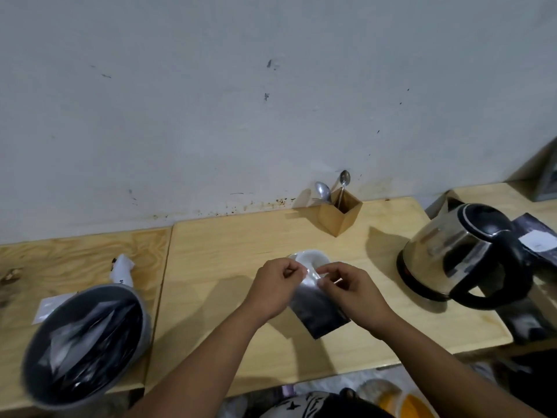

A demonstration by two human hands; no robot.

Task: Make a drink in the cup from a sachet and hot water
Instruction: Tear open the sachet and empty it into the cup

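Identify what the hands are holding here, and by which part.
Both hands, left and right, pinch one dark sachet by its top edge, just in front of the white cup.

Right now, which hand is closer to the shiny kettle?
The right hand. It pinches the sachet over the cup, on the side toward the kettle. The left hand holds the sachet's other corner, farther away.

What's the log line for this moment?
phase: opening sachet | left hand, right hand: pinching top edge | cup: behind | kettle: untouched
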